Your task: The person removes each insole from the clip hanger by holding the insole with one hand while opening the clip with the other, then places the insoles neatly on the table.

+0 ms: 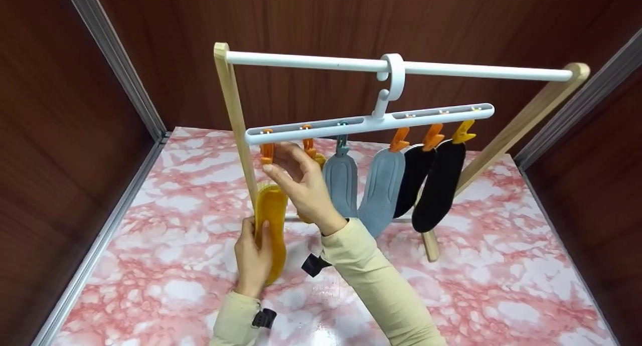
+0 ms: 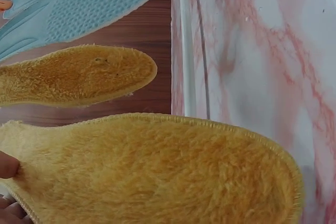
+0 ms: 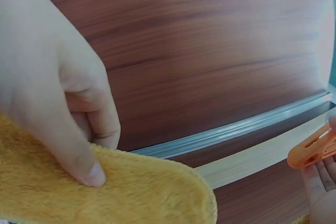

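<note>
My left hand [image 1: 255, 261] grips a fuzzy yellow insole [image 1: 273, 235] along its side, thumb on its face. The insole stands upright below the left end of a white clip hanger [image 1: 321, 132], its top apart from the clip above. My right hand [image 1: 308, 188] pinches the leftmost orange clip [image 1: 267, 153], which also shows at the right edge of the right wrist view. Behind the right hand, a second yellow insole [image 2: 79, 74] hangs, mostly hidden in the head view, near another orange clip [image 1: 309, 146].
Two grey-blue insoles [image 1: 383, 185] and two black insoles [image 1: 439, 185] hang farther right. The hanger hooks on a white rod [image 1: 311, 61] between wooden side posts [image 1: 233, 105]. Under the rack lies a red-and-white marbled surface [image 1: 175, 245], bounded by brown wood panels [image 1: 311, 15].
</note>
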`<state>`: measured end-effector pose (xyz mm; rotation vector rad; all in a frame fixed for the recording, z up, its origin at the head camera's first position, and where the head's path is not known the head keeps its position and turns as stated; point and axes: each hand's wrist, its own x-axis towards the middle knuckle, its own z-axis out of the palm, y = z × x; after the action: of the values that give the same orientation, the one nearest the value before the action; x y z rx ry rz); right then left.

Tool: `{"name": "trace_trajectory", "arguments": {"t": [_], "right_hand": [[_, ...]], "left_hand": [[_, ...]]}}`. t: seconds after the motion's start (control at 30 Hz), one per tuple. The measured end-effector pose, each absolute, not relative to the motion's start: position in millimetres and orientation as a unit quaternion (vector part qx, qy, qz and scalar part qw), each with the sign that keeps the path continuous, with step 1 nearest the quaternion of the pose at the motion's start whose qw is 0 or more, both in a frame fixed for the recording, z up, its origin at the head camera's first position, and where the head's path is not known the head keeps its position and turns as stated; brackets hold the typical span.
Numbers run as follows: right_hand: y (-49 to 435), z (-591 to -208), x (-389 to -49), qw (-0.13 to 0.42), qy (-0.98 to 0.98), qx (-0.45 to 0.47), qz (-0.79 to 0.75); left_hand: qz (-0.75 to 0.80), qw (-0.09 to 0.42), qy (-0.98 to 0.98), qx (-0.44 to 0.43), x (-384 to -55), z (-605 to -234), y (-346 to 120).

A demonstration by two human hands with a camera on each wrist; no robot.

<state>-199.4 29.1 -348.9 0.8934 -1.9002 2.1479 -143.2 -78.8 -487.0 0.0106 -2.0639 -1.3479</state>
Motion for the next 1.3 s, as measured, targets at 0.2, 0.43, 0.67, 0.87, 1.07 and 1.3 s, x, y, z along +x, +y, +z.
{"name": "trace_trajectory", "arguments": {"t": [0.2, 0.43, 0.67, 0.87, 1.07, 1.3], "right_hand": [[28, -348, -200, 0.067, -0.628, 0.289, 0.72], [28, -347, -198, 0.066, -0.621, 0.284, 0.728], [29, -349, -198, 0.064, -0.631, 0.291, 0.716], [28, -347, -197, 0.071, -0.628, 0.296, 0.716], [28, -347, -197, 0.071, -0.627, 0.298, 0.716], [27, -347, -196, 0.069, -0.623, 0.295, 0.721]], "left_hand": [[-0.515, 0.323, -0.794, 0.003, -142, -490, -78], [-0.52, 0.297, -0.801, 0.007, -140, -495, -76], [-0.513, 0.27, -0.814, 0.02, -138, -503, -72], [-0.515, 0.249, -0.819, 0.04, -138, -507, -70], [-0.519, 0.212, -0.827, 0.045, -136, -509, -70], [-0.519, 0.164, -0.838, 0.04, -134, -514, -73]]}}
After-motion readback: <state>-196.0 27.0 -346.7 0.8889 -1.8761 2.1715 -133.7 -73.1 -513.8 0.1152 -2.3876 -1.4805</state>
